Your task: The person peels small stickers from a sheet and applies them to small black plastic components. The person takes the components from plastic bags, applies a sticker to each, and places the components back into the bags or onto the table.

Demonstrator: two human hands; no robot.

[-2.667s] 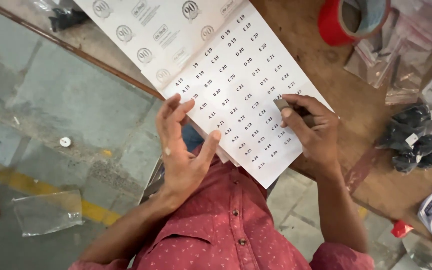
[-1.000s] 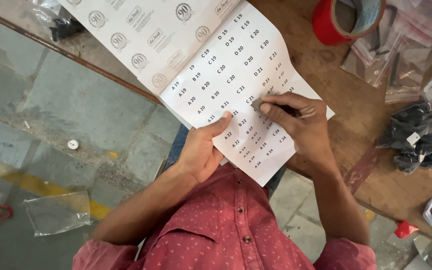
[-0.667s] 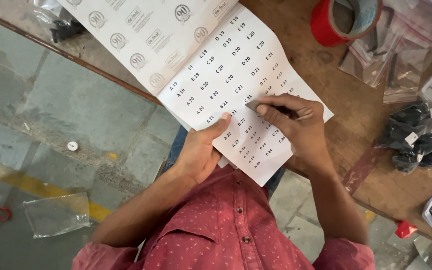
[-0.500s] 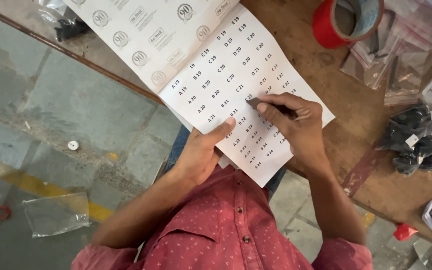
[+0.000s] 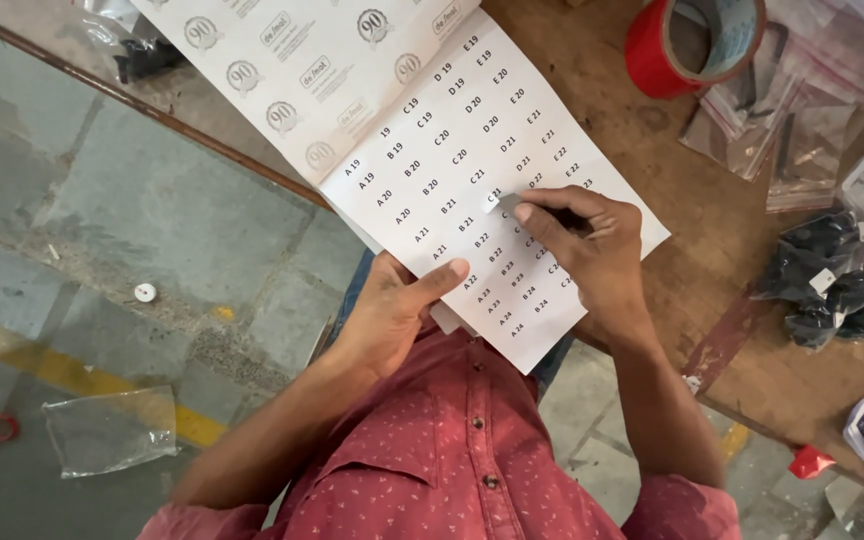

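Hands: both were on one white label sheet (image 5: 452, 190) that hung off the near edge of the bench (image 5: 652, 170).
Left hand (image 5: 392, 310): it gripped the sheet's lower left edge from beneath, thumb laid across the top face, fingers hidden under the paper.
Right hand (image 5: 587, 245): it lay on the sheet's right half, thumb and forefinger pinched on a small white label (image 5: 505, 201) whose corner stood up from the sheet; the other fingers were curled in.
Label sheet: its upper part rested on the bench and its lower part reached out over the person's lap, between the two hands; it was printed with rows of small codes, and a turned-back portion above showed round grey marks.
Small label: it sat near the middle of the sheet, at the right fingertips, well apart from the left thumb.
Red tape roll (image 5: 692, 45): it stood on the bench beyond the right hand.
Clear bags (image 5: 782, 130): they lay just beside the tape roll.
Black parts (image 5: 837, 275): bagged and tagged, they lay to the right of the right hand.
Floor (image 5: 102, 220): grey tiles with a yellow stripe, and an empty clear bag (image 5: 107, 430) lying on it.
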